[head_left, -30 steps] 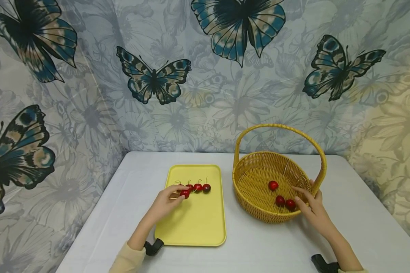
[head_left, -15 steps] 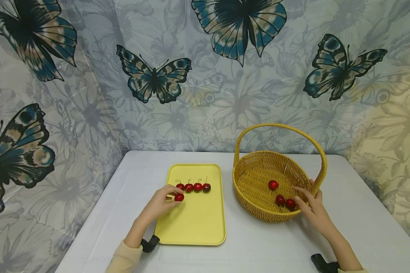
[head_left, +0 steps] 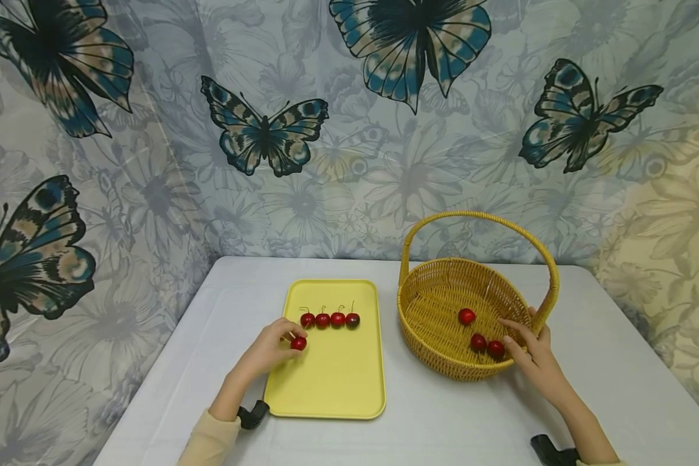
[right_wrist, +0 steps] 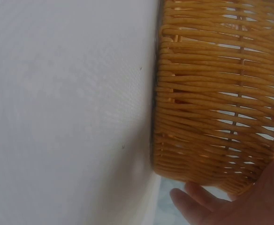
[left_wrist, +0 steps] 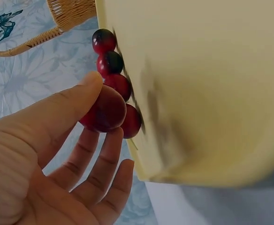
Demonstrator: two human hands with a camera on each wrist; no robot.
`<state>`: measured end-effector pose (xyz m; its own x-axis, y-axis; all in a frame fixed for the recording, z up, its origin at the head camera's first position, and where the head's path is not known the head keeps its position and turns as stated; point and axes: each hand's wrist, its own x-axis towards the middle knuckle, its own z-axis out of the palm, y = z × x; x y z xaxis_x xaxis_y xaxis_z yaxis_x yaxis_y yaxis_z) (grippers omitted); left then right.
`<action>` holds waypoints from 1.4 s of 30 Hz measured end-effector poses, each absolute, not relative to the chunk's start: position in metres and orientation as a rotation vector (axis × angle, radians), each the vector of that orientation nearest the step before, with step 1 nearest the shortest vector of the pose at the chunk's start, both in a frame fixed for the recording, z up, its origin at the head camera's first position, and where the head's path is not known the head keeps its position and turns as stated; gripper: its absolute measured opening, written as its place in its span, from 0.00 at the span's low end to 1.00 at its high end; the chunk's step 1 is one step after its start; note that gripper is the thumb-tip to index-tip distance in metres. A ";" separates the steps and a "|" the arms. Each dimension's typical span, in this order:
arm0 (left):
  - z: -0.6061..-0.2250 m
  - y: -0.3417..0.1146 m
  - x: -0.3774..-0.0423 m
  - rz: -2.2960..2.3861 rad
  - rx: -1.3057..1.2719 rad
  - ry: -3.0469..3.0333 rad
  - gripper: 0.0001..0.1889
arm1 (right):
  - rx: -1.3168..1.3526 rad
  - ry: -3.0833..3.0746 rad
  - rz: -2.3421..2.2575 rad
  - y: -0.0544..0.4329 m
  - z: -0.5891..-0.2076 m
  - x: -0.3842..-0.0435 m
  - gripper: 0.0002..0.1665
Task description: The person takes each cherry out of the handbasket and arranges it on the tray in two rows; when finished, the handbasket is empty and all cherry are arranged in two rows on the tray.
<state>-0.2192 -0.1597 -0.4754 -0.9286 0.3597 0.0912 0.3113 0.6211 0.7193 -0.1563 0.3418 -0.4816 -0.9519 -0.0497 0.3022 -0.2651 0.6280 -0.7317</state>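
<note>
**A single cherry (head_left: 299, 343) pinched over a yellow tray (head_left: 326, 388)**

On a white-covered counter (head_left: 431, 427), before a butterfly-printed cloth (head_left: 355, 220), a person's left hand (head_left: 268, 351) pinches the cherry between thumb and fingertips, on the near side of the left end of a row of four cherries (head_left: 323, 321). Those sit on the tray with their stems pointing up toward the back. Whether the held fruit touches the tray, this onlooker cannot tell.

To the right of the tray, the right hand (head_left: 534, 369) grips the rim of a woven basket (head_left: 443, 370), thumb and forefinger reaching over the inside, other fingers beyond the wall by the foot of the handle (head_left: 553, 285). Three cherries (head_left: 478, 343) lie inside, two side by side near that hand and one apart.

The step in hand appears to be placing: the neat row suggests fruit set out one by one, with this piece perhaps starting a second line. On that reading, the next move calls for bringing the cherry to rest on the tray, steadying it against rolling, and loosening the fingers without nudging the row.
</note>
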 end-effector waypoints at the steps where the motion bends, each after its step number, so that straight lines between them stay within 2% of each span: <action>1: -0.476 -0.159 -0.219 1.206 0.574 2.771 0.16 | 0.257 -2.599 1.227 0.342 -0.481 -0.156 0.22; 27: -0.480 -0.159 -0.217 1.098 0.674 2.733 0.16 | 0.244 -2.618 1.227 0.342 -0.480 -0.157 0.23; 42: -0.482 -0.164 -0.218 1.197 0.561 2.695 0.17 | 0.244 -2.621 1.227 0.343 -0.482 -0.158 0.23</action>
